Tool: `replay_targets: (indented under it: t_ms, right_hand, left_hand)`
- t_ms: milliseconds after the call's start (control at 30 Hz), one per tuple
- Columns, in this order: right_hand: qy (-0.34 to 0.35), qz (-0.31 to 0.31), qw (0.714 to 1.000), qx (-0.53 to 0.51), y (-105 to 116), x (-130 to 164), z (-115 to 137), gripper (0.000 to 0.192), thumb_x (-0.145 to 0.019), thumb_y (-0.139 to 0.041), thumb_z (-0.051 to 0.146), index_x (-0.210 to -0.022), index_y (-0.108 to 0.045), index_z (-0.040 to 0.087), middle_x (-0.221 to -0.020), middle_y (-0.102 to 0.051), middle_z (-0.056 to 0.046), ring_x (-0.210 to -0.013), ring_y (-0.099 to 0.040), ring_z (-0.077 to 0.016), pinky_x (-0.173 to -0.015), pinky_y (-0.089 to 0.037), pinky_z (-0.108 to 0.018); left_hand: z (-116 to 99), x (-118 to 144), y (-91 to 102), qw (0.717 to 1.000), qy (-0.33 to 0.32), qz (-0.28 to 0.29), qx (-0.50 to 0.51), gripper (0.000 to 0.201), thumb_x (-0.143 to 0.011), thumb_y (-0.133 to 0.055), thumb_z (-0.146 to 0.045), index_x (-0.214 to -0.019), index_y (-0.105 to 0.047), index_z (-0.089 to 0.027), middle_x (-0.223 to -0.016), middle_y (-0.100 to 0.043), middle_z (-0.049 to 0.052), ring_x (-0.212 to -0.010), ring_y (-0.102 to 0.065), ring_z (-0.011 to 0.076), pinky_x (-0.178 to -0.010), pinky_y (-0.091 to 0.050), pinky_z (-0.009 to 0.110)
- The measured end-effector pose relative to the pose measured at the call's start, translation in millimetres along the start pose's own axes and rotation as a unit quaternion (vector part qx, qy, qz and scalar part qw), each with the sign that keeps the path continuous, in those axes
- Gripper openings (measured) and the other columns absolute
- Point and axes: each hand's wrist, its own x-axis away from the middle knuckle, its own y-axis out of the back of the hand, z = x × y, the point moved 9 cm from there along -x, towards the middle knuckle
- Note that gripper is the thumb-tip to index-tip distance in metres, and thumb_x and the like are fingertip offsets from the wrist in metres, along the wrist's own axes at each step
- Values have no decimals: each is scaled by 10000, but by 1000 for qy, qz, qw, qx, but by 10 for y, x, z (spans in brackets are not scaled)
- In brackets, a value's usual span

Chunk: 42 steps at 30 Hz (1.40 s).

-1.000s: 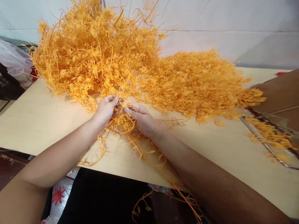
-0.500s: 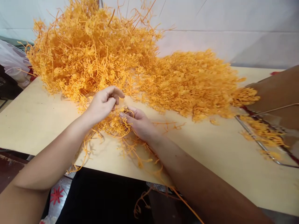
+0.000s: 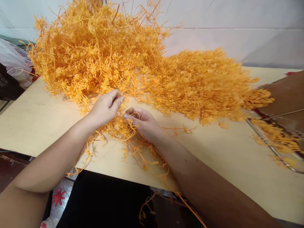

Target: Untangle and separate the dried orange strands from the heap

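Head view. A large heap of orange plastic sprigs [image 3: 99, 53], thin, wiry and tangled, rises at the far left corner of a pale, smooth wooden table [image 3: 35, 120]; a lower, denser mound [image 3: 201, 82] of finer, frilled pieces spreads from it toward the far right edge. A small loose clump of sprigs [image 3: 118, 128] lies near the middle of the near edge, its curled stems trailing over that edge. The left hand [image 3: 104, 107] rests on this clump with fingers extended and held together, thumb beneath, touching strands; whether it grips them cannot be told. The right hand [image 3: 142, 122] is curled, thumb and forefinger pinched on a looped orange stem of the clump. At the right edge, a thin metal wire frame [image 3: 266, 139] carries further sprigs.
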Motion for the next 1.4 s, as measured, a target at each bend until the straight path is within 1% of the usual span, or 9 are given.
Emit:
replay_targets:
  t_ms: [167,267,367,500,667,800,967,1167,1400]
  right_hand:
    - [17,-9,999,25,37,22,19,330,-724,-586,456,-629,-466,164,-519,-384,59,-477,-350,-45,-478,-256,-216]
    - [18,-25,999,-12,76,11,-4,324,-717,-597,444,-625,-454,168,-521,-364,63,-470,-336,-43,-474,-249,-212]
    - [30,-55,995,-80,153,-3,-5,326,-680,-632,440,-635,-448,176,-522,-381,65,-456,-328,-40,-459,-247,-208]
    - [57,-76,989,-110,239,-7,31,305,-663,-650,433,-710,-476,187,-544,-463,49,-477,-379,-58,-472,-287,-214]
    - [116,-74,988,-64,276,37,153,303,-674,-657,427,-767,-473,205,-631,-516,27,-570,-458,-84,-568,-374,-242]
    - [136,-60,989,-13,247,83,217,295,-705,-629,452,-794,-469,220,-666,-526,19,-634,-503,-108,-627,-412,-272]
    - [133,-47,990,3,194,105,257,303,-713,-633,452,-763,-464,206,-638,-502,32,-581,-456,-80,-581,-380,-245]
    - [65,-14,996,61,86,66,177,423,-689,-593,574,-636,-413,195,-537,-336,52,-491,-309,-69,-470,-265,-232]
    - [155,-19,978,138,97,65,326,439,-813,-460,511,-557,-304,190,-567,-267,31,-538,-258,-86,-514,-255,-256]
  left_hand:
    - [306,-46,148,971,118,-87,191,210,-876,-406,-304,-707,-370,-183,-612,-478,-29,-514,-393,53,-527,-331,197]
    - [297,-60,178,964,120,-91,219,131,-860,-441,-253,-755,-401,-184,-617,-468,-35,-518,-415,46,-521,-340,183]
    - [110,-52,172,978,64,-49,194,79,-848,-452,-245,-806,-474,-181,-614,-462,-30,-552,-450,58,-540,-361,190]
    - [-128,40,88,997,-8,39,60,235,-830,-461,-367,-779,-553,-157,-644,-511,-6,-609,-464,86,-582,-361,221]
    - [-1,102,-13,991,27,94,-96,359,-714,-565,-503,-819,-580,-160,-672,-549,-8,-599,-446,96,-563,-321,224]
    - [50,92,-107,992,25,114,-39,347,-724,-552,-494,-833,-579,-165,-669,-538,-15,-586,-431,87,-545,-315,214]
    - [-17,102,-282,985,9,164,55,277,-799,-479,-392,-654,-509,-158,-571,-415,-32,-533,-366,71,-510,-298,212]
    - [29,15,-225,985,54,94,134,247,-820,-449,-247,-593,-420,-154,-564,-343,-44,-534,-317,59,-522,-280,211]
    - [141,49,-389,957,140,46,248,294,-805,-496,-301,-579,-359,-171,-518,-290,-55,-471,-252,50,-457,-218,215]
